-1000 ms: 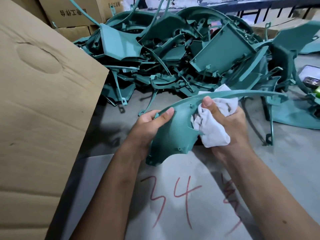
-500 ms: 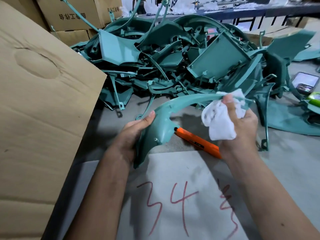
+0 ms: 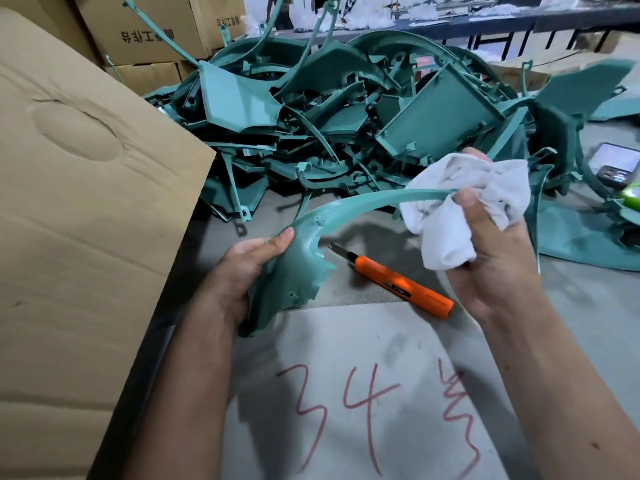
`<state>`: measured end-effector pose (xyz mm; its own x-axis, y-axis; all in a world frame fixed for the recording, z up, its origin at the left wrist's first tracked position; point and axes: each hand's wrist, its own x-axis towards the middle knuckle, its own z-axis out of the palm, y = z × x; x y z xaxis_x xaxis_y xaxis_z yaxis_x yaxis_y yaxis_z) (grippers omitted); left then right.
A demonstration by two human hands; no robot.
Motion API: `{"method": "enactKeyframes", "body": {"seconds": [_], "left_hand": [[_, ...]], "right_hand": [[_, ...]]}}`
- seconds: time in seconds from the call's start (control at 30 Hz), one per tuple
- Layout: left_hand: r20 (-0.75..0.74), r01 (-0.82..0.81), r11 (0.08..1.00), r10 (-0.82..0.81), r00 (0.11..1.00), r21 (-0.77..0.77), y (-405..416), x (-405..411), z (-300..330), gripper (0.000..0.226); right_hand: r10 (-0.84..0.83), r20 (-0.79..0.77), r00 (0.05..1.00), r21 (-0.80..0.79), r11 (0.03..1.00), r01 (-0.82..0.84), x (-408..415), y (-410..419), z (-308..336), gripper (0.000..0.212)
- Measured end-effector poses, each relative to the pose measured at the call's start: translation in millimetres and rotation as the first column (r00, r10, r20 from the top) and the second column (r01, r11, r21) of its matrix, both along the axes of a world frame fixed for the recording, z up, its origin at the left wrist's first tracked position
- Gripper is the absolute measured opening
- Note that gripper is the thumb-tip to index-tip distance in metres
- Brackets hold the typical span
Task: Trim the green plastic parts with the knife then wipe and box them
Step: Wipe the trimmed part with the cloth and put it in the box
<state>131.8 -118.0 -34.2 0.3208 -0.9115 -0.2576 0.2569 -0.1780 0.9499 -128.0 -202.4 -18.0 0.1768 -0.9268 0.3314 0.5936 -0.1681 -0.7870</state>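
Observation:
My left hand (image 3: 247, 268) grips the wide lower end of a curved green plastic part (image 3: 294, 275), thumb on its outer edge. The part's thin arm arcs up and to the right into a white cloth (image 3: 460, 209). My right hand (image 3: 491, 251) holds that cloth bunched around the far end of the arm. An orange utility knife (image 3: 401, 284) lies on the table under the part, blade out and pointing up-left, with neither hand on it.
A big heap of green plastic parts (image 3: 346, 109) fills the back of the table. A large cardboard flap (image 3: 79, 209) stands at the left. A sheet marked "34" in red (image 3: 363, 393) lies in front. Cardboard boxes (image 3: 145, 32) sit behind; a phone (image 3: 614, 164) lies far right.
My right hand has slid the cloth along the part's thin arm from near the wide end out to its far tip. The orange knife, hidden before, now shows beneath.

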Motion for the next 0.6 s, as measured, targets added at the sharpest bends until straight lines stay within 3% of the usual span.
{"method": "enactKeyframes", "body": {"seconds": [0.13,0.23,0.37,0.43,0.5,0.6], "left_hand": [[0.018,-0.001,0.997,0.003,1.0,-0.077,2.8,-1.4,1.4,0.063],[0.021,-0.032,0.984,0.036,0.999,-0.173,4.5,-3.6,4.4,0.052],[0.033,-0.025,0.924,0.041,0.999,-0.382,4.8,-0.3,8.0,0.04],[0.058,-0.011,0.886,0.043,0.997,-0.463,2.6,-1.3,8.0,0.029],[0.041,-0.043,0.851,0.076,0.996,-0.524,1.1,-5.2,7.8,0.035],[-0.204,-0.242,0.777,0.149,0.968,-0.581,1.0,-15.2,13.7,0.075]], "right_hand": [[-0.2,-0.104,0.974,-0.098,0.977,0.19,-3.3,1.4,-2.3,0.004],[-0.416,-0.233,0.879,-0.188,0.906,0.379,-2.8,1.7,-5.7,0.02],[-0.54,-0.16,0.827,-0.152,0.841,0.519,6.4,7.1,-1.5,0.031],[-0.519,-0.055,0.853,-0.068,0.854,0.515,11.9,8.9,-0.8,0.034],[-0.44,0.067,0.895,0.051,0.898,0.437,13.5,7.9,-0.9,0.04],[-0.347,0.166,0.923,0.215,0.926,0.309,11.4,4.8,-0.2,0.036]]}}
